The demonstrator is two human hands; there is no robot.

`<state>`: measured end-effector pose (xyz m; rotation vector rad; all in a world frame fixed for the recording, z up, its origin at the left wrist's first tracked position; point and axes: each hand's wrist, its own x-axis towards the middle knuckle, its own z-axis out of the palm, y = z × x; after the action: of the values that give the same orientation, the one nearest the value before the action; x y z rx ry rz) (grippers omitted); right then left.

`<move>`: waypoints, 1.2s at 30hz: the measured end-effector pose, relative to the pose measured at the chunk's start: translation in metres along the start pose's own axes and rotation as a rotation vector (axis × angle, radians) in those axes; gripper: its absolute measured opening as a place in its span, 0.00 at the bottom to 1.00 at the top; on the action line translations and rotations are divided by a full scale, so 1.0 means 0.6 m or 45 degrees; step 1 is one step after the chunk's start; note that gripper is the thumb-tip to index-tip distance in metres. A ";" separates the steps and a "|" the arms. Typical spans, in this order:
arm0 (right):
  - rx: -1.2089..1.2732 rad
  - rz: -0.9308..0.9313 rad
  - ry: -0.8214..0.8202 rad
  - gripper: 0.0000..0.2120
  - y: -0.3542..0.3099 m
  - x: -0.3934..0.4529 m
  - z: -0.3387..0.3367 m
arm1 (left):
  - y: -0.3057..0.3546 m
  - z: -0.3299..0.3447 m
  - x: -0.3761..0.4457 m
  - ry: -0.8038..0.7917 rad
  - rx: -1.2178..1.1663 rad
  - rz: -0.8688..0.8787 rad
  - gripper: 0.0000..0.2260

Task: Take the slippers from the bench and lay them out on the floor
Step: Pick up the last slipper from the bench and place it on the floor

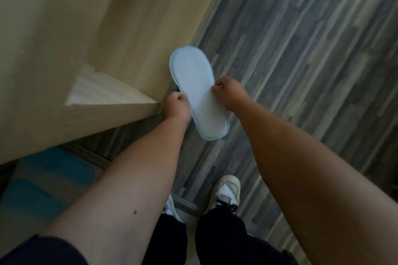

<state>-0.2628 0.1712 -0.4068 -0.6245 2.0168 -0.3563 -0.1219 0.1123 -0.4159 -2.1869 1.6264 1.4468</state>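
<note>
Both hands — left hand point(176, 106), right hand point(228, 92) — pinch the thin pale-blue fabric slipper point(197, 90) by its side edges above the grey plank floor point(301, 49); likely light, floppy.

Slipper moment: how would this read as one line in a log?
slipper: sole up, above floor | left hand: gripping edge | right hand: gripping opposite edge | not yet laid

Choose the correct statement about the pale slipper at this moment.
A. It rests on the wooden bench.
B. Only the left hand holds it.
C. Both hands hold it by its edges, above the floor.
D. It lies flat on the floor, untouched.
C: the left hand and the right hand pinch opposite edges of the slipper, sole side up, over the grey floor.
</note>
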 end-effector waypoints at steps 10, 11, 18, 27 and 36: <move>0.543 0.302 0.110 0.10 -0.073 -0.355 -0.170 | 0.144 -0.195 -0.319 -0.260 0.252 0.323 0.10; 0.577 0.303 0.109 0.09 -0.086 -0.396 -0.181 | 0.154 -0.220 -0.352 -0.276 0.274 0.344 0.10; 0.583 0.178 0.140 0.07 -0.232 -0.608 -0.256 | 0.231 -0.416 -0.533 -0.263 0.273 0.431 0.11; 0.371 -0.138 0.112 0.08 -0.456 -0.746 -0.296 | 0.263 -0.650 -0.654 0.026 0.076 0.426 0.11; 0.021 -0.411 -0.124 0.09 -0.589 -0.824 -0.216 | 0.144 -0.788 -0.737 0.307 -0.263 0.208 0.09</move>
<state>-0.0730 0.1569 0.1849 -0.9422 1.8182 -0.5231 0.1089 0.1401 0.1944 -2.4775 1.8451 1.5029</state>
